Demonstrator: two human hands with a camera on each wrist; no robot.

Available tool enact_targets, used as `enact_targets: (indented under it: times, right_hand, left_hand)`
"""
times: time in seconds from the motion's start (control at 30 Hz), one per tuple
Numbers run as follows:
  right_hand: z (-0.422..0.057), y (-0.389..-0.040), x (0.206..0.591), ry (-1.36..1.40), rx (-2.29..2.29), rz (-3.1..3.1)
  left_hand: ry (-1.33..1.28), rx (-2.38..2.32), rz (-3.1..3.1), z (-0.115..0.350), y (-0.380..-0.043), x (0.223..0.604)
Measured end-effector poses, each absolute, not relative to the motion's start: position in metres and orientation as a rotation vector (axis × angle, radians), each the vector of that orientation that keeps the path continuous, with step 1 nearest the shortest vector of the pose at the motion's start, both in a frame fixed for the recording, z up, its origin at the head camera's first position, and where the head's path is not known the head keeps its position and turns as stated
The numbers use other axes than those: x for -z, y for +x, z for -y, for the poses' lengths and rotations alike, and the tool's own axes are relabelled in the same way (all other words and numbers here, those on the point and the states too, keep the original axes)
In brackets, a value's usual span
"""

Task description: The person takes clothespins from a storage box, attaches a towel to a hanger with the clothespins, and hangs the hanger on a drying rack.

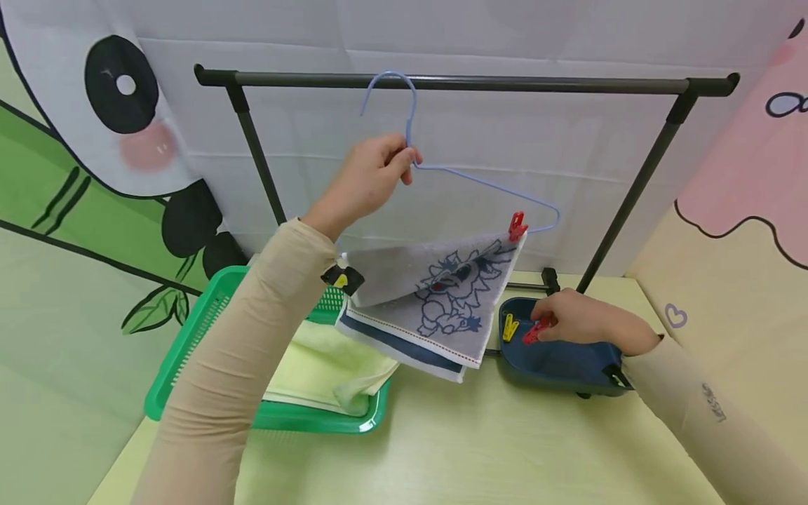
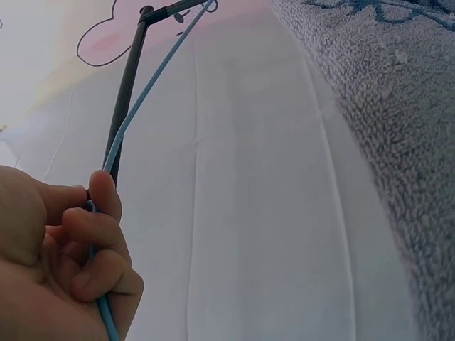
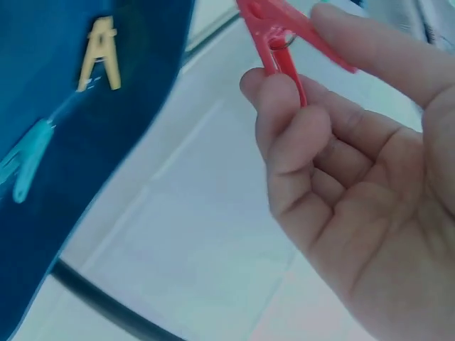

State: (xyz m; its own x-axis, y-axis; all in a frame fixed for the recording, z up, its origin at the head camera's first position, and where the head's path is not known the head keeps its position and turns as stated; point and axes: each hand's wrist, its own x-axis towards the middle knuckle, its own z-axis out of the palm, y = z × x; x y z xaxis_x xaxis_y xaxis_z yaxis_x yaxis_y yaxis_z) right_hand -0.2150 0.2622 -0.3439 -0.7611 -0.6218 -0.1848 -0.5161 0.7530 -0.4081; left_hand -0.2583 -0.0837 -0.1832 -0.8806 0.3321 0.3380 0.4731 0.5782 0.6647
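Below the hook of a light-blue wire hanger [image 1: 486, 184], my left hand [image 1: 372, 175] grips the wire with curled fingers. A grey towel [image 1: 385, 277] with a dark-blue cartoon print hangs folded from the hanger, and a red clothespin [image 1: 517, 226] clips its right corner. The left sleeve and wrist hide part of the towel's left end. Over a dark-blue tray [image 1: 549, 375], my right hand [image 1: 587, 322] pinches another red clothespin [image 3: 274, 28] between thumb and fingers. Inside the tray lie a yellow clothespin [image 1: 509, 327] and a teal clothespin [image 3: 30, 153].
A black rack's top rail [image 1: 543, 83] runs level with the hanger's hook; whether the hook rests on it I cannot tell. At left stands a green basket [image 1: 315, 423] holding yellow-green cloth [image 1: 334, 365]. Pale table surface [image 1: 442, 449] lies in front.
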Motion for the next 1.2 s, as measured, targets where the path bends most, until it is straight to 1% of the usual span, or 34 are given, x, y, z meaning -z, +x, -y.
enact_targets:
  times: [0.33,0.67,0.93,1.2]
  right_hand:
    - [-0.254,-0.202,0.327,-0.855,0.589,-2.633]
    - [-0.241,-0.195,0.319,-0.963,0.667,-2.681]
    - [-0.22,-0.191,0.313,-1.108,0.708,-2.71]
    - [-0.199,-0.192,0.312,-1.124,0.872,-2.816]
  left_hand:
    - [-0.733,1.263,2.695,0.085,-0.267,0.204]
    - [-0.749,1.289,2.762,0.08,-0.272,0.219]
    - [-0.767,1.349,2.768,0.075,-0.273,0.228]
    - [-0.796,1.361,2.747,0.069,-0.274,0.227]
